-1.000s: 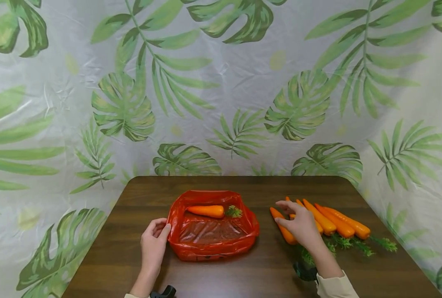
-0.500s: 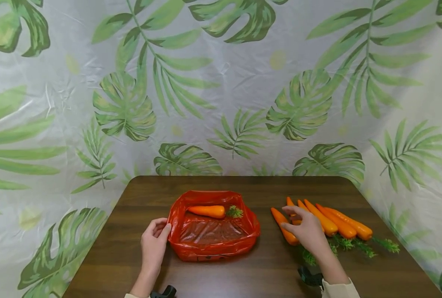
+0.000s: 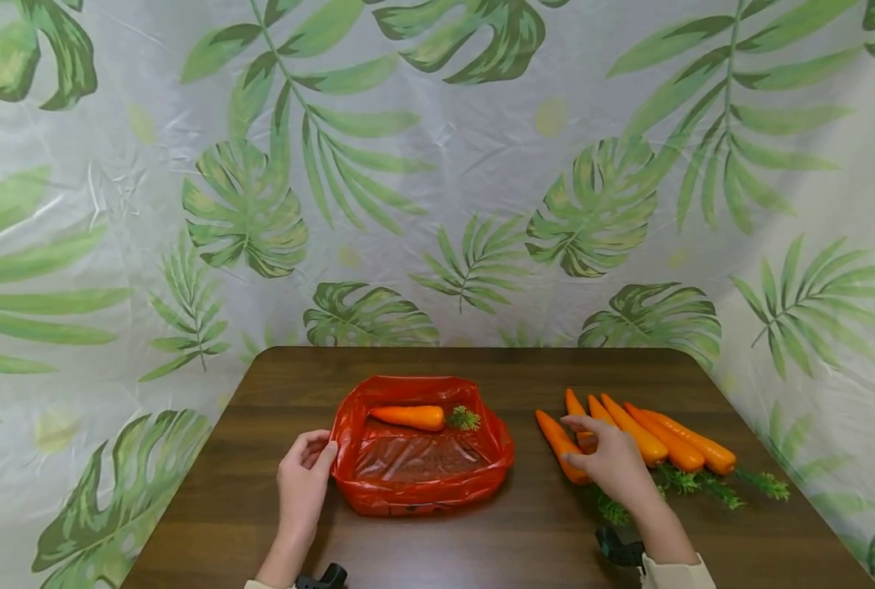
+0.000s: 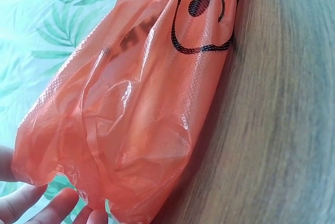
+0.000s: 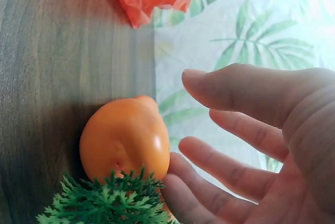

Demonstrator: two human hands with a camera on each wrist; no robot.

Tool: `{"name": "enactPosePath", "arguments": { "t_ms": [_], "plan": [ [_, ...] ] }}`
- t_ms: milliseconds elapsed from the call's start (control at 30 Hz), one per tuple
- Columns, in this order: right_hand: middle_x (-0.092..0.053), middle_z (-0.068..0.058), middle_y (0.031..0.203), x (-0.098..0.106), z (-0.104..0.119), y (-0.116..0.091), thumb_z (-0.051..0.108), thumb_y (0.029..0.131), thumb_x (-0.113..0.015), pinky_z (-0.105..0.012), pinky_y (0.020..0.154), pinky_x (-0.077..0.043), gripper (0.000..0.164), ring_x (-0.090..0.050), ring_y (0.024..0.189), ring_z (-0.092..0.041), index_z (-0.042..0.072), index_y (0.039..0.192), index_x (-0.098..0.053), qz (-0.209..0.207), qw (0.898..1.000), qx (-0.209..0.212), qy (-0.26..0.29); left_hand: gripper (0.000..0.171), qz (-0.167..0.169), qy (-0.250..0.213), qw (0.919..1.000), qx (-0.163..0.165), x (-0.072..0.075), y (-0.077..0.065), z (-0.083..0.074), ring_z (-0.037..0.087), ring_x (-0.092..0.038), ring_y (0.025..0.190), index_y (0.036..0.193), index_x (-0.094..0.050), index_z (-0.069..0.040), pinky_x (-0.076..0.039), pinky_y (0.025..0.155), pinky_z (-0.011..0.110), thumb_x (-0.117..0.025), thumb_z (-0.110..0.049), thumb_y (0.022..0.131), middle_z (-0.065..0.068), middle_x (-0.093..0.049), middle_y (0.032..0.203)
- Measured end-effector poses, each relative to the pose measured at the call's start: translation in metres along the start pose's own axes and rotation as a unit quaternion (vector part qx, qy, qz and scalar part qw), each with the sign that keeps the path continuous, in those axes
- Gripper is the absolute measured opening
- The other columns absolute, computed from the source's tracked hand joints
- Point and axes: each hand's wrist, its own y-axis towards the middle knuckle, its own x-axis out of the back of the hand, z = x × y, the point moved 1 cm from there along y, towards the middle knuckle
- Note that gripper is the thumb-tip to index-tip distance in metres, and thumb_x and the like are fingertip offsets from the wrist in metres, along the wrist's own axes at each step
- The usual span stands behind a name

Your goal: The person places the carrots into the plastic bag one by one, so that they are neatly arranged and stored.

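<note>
A red plastic bag (image 3: 422, 478) lies open on the brown table (image 3: 444, 540) with one orange carrot (image 3: 408, 417) inside at the back. My left hand (image 3: 303, 478) rests at the bag's left rim, thumb touching it and fingers loosely curled. In the left wrist view the fingertips (image 4: 31, 208) lie beside the bag (image 4: 136, 103). My right hand (image 3: 610, 458) hovers with relaxed, spread fingers over the left end of a row of several carrots (image 3: 665, 442). It is nearest to the leftmost carrot (image 3: 558, 446). In the right wrist view its fingers (image 5: 235, 130) reach past a carrot's stem end (image 5: 125, 145).
Green leafy carrot tops (image 3: 702, 483) lie toward the table's near right. A leaf-patterned sheet (image 3: 437, 204) hangs behind and around the table. Wrist-camera mounts (image 3: 617, 548) show at the bottom edge. Bare wood lies in front of the bag.
My right hand has shifted slightly right and toward me, settling lower over the leftmost carrots. The left hand and the bag have not moved.
</note>
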Motion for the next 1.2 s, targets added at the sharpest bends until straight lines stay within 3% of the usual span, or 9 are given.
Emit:
{"name": "enactPosePath", "arguments": {
  "t_ms": [133,667,933,1200],
  "plan": [
    [-0.065,-0.014,0.129,-0.002,-0.001,0.000,0.015,0.080,-0.085,-0.046,0.078,-0.057,0.059,-0.065,0.106,-0.032,0.015,0.135,-0.063,0.007,1.000,0.002,-0.024,0.020,-0.001,0.003,1.0000,0.001,0.000,0.000,0.000,0.023,-0.064,0.097,0.113,-0.069,-0.003,-0.051,0.079,0.013,-0.071,-0.011,0.095,0.017,-0.069,0.110],
    [-0.067,-0.014,0.122,-0.010,0.004,0.003,0.014,0.074,-0.089,-0.041,0.065,-0.054,0.065,-0.066,0.093,-0.028,0.015,0.134,-0.064,0.012,0.996,0.011,-0.091,0.025,0.012,0.008,0.9998,0.013,0.001,0.004,0.002,0.025,-0.061,0.101,0.119,-0.066,-0.001,-0.050,0.079,0.012,-0.068,-0.014,0.097,0.018,-0.068,0.115],
    [-0.063,-0.015,0.131,-0.016,0.003,0.000,0.023,0.070,-0.093,-0.058,0.087,-0.050,0.071,-0.059,0.115,-0.040,0.011,0.134,-0.064,0.015,0.991,0.030,-0.133,0.021,0.010,0.007,0.9999,0.003,0.001,0.000,-0.001,0.027,-0.063,0.099,0.115,-0.068,-0.005,-0.052,0.080,0.014,-0.069,-0.014,0.097,0.015,-0.068,0.112],
    [-0.063,-0.017,0.130,-0.021,0.002,0.001,0.019,0.070,-0.092,-0.058,0.087,-0.051,0.079,-0.060,0.113,-0.040,0.009,0.141,-0.057,0.008,0.992,0.019,-0.125,0.020,0.000,0.008,1.0000,0.002,0.000,0.001,0.001,0.022,-0.064,0.096,0.113,-0.069,-0.003,-0.052,0.078,0.014,-0.071,-0.011,0.095,0.017,-0.069,0.109]
  ]
}}
